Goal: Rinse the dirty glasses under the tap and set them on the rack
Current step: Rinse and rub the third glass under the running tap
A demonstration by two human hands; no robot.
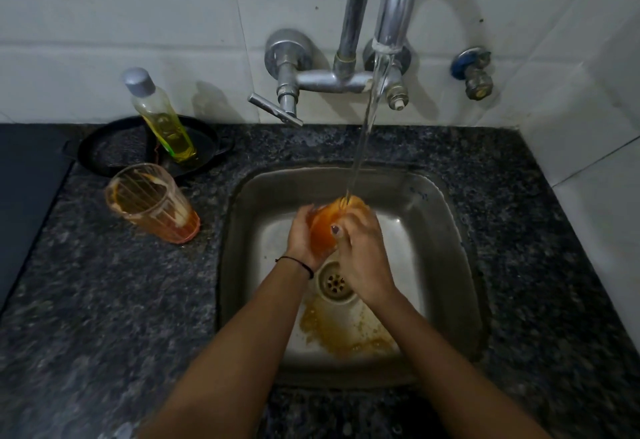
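Note:
An orange-tinted glass (pixel 323 223) is over the steel sink (pixel 446 230), under the stream of water falling from the tap (pixel 391 15). My left hand (pixel 302 237) grips its left side from below. My right hand (pixel 362 248) wraps over its right side, thumb across the front. A second dirty glass (pixel 152 203), orange with pale residue inside, stands upright on the dark granite counter (pixel 104 300) left of the sink. No rack is in view.
A bottle of yellow liquid (pixel 161 119) stands in a black pan (pixel 114 151) at the back left. Orange-brown residue (pixel 343 331) lies on the sink floor near the drain (pixel 335 282). A tap lever (pixel 275 110) sticks out leftward; a small valve (pixel 474 71) is on the wall.

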